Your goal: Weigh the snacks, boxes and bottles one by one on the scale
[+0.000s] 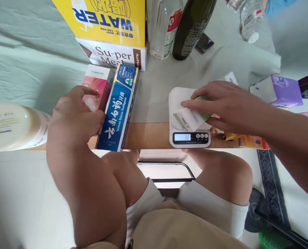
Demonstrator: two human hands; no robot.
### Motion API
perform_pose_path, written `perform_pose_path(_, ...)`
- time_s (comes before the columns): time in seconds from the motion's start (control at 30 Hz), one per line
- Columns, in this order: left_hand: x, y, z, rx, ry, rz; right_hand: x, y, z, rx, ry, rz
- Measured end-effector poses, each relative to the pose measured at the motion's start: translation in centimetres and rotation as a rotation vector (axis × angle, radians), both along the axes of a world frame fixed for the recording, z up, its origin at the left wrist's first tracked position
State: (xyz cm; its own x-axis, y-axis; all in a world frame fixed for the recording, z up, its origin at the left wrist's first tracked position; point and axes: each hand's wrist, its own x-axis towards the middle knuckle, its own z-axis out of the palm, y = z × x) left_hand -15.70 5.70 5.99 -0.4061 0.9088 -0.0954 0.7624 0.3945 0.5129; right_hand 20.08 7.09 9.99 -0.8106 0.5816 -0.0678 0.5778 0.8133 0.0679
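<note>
My left hand [74, 116] grips the near end of a blue toothpaste box [120, 107] that lies on the table beside a pink box [96, 83]. My right hand [221, 105] rests over a small white kitchen scale [189, 136], fingers closed on a small white and green packet [189, 119] lying on its platform. The scale's display is lit and shows digits.
A yellow water carton [104, 19] on a white Su-per Meal box [112, 55] stands at the back, with a clear bottle [165, 27] and a dark bottle [191, 27]. A cream bottle [14, 126] lies left; a purple tissue pack [281, 90] right. My knees sit below the table edge.
</note>
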Motion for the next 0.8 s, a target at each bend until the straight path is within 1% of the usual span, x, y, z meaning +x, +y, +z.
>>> perform_pose_path(0.07, 0.0, -0.2, 0.2, -0.095, -0.009, 0.114, -1.4, 0.4, -0.9, -0.05, 0.001, 0.058)
perform_pose_path(0.1, 0.1, -0.4, 0.3, -0.077, -0.014, 0.151, -1.8, 0.6, -1.2, -0.079, -0.003, 0.074)
perform_pose_path(0.13, 0.3, -0.7, 0.4, 0.044, -0.031, 0.121, -1.8, 0.7, -1.4, -0.103, -0.006, 0.082)
perform_pose_path(0.17, 0.7, -1.0, 0.5, 0.228, -0.061, 0.05, -1.7, 0.8, -1.4, -0.122, -0.003, 0.078)
perform_pose_path(0.2, 1.3, -1.4, 0.6, 0.427, -0.112, -0.048, -1.4, 0.6, -1.3, -0.135, 0.012, 0.062)
perform_pose_path(0.23, 2.0, -1.9, 0.6, 0.59, -0.18, -0.172, -1.1, 0.3, -1.0, -0.144, 0.036, 0.031)
perform_pose_path(0.27, 3.1, -2.3, 0.6, 0.702, -0.252, -0.299, -0.7, -0.1, -0.6, -0.157, 0.063, -0.016)
perform_pose_path(0.3, 4.3, -2.7, 0.5, 0.714, -0.306, -0.421, -0.4, -0.7, -0.3, -0.167, 0.096, -0.08)
perform_pose_path(0.33, 5.7, -3.1, 0.4, 0.661, -0.328, -0.552, -0.2, -1.4, -0.1, -0.162, 0.142, -0.159)
perform_pose_path(0.37, 7.1, -3.4, 0.3, 0.641, -0.316, -0.676, 0.0, -2.2, -0.1, -0.128, 0.205, -0.249)
perform_pose_path(0.4, 8.6, -3.5, 0.1, 0.676, -0.311, -0.778, 0.1, -2.9, -0.3, -0.071, 0.283, -0.337)
perform_pose_path(0.43, 10.0, -3.5, -0.2, 0.667, -0.314, -0.84, 0.1, -3.6, -0.7, 0.004, 0.384, -0.428)
perform_pose_path(0.5, 12.3, -3.3, -0.7, 0.583, -0.356, -0.872, 0.1, -4.4, -2.1, 0.148, 0.577, -0.61)
perform_pose_path(0.53, 13.2, -3.0, -0.9, 0.516, -0.379, -0.863, 0.1, -4.6, -2.8, 0.176, 0.622, -0.707)
perform_pose_path(0.57, 13.8, -2.8, -1.1, 0.451, -0.391, -0.854, 0.1, -4.6, -3.5, 0.16, 0.626, -0.801)
perform_pose_path(0.63, 14.4, -2.2, -1.4, 0.381, -0.381, -0.862, 0.2, -4.3, -4.2, 0.061, 0.574, -0.948)
perform_pose_path(0.67, 14.5, -2.0, -1.4, 0.349, -0.37, -0.871, 0.3, -4.1, -4.4, 0.014, 0.551, -0.978)
perform_pose_path(0.73, 14.2, -1.6, -1.4, 0.317, -0.382, -0.876, 0.3, -3.8, -4.2, -0.046, 0.57, -0.978)
perform_pose_path(0.8, 13.6, -1.3, -1.5, 0.329, -0.452, -0.844, 0.4, -3.6, -3.9, -0.042, 0.597, -0.947)
